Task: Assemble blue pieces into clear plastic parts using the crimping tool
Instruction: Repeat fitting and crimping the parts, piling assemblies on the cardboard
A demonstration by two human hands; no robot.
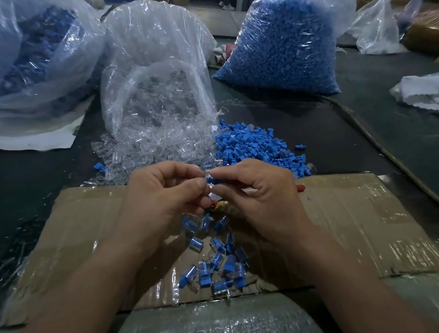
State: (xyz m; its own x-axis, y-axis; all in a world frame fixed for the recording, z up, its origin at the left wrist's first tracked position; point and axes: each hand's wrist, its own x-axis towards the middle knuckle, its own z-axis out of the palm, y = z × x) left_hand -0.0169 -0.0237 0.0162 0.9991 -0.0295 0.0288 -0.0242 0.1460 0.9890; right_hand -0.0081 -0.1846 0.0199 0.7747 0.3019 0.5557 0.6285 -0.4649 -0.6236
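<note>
My left hand [162, 196] and my right hand [258, 189] meet above the cardboard sheet [354, 220]. Between their fingertips they pinch one clear plastic part with a blue piece [210, 180] in it. Which hand holds which piece I cannot tell. Under my right hand lies the crimping tool, of which only a red handle tip [300, 186] and a small bit near my fingers show. Several assembled blue-and-clear pieces [214, 259] lie on the cardboard below my hands. Loose clear parts [141, 150] and loose blue pieces [254, 146] are heaped just beyond.
An open bag of clear parts [156, 91] stands behind the heaps. A full bag of blue pieces [282, 48] sits at back right, another large bag [21, 65] at back left. A cable [390, 153] runs along the dark table at right.
</note>
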